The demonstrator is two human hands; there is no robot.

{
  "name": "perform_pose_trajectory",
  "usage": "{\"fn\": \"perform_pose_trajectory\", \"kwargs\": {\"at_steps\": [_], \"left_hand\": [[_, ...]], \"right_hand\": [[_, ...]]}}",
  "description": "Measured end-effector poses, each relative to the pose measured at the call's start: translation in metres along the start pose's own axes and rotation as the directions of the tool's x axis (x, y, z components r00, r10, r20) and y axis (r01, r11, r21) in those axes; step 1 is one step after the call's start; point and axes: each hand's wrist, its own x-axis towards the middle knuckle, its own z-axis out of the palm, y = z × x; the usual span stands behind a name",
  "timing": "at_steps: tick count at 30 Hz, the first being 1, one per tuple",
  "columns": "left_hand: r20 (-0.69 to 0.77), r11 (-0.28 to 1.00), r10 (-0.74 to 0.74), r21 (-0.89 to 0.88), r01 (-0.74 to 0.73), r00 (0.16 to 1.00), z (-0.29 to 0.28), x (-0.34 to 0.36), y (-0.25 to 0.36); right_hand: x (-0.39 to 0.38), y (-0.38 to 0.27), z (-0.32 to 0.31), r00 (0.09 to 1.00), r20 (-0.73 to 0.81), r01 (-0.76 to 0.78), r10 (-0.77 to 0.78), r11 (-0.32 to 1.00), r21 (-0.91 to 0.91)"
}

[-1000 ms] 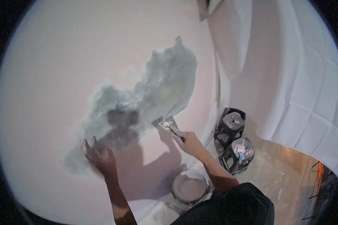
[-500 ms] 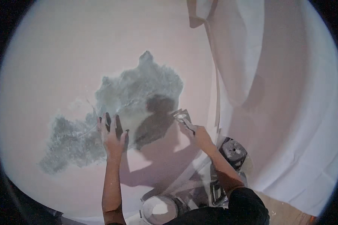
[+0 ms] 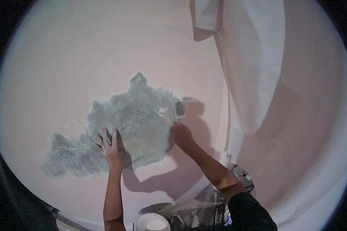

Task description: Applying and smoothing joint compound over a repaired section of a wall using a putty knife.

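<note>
On a pale pink wall (image 3: 85,46) is an irregular grey-green patch (image 3: 138,104), with a thin crack-like line in its left part. My left hand (image 3: 113,154) rests on the lower middle of this patch, its fingers spread. In my right hand (image 3: 182,134) is a putty knife (image 3: 167,115), held by its handle, with a whitish smear on its blade. The blade lies against the patch near its right edge. Part of the handle is hidden inside my fingers.
White sheeting (image 3: 254,69) hangs in folds along the right side. Below my right arm are a round white container (image 3: 153,222) and a dark, white-spattered object (image 3: 241,173) of unclear kind. Shadows of my arm fall across the wall.
My right hand has brought the putty knife left and onto the patch from its right edge. My left hand remains on the patch, while the view has shifted slightly upward.
</note>
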Motion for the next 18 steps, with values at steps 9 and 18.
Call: {"fn": "perform_pose_trajectory", "kwargs": {"at_steps": [9,18], "left_hand": [[0.068,0.99,-0.139,0.034,0.137,0.988,-0.005,-0.004,0.005],[0.003,0.991,-0.124,-0.057,0.124,0.992,0.002,-0.004,0.005]], "right_hand": [[-0.048,-0.031,-0.028,0.93,0.117,-0.364,0.347,0.835,0.413],[0.009,-0.01,0.003,0.996,0.04,-0.083,0.082,0.997,0.001]]}}
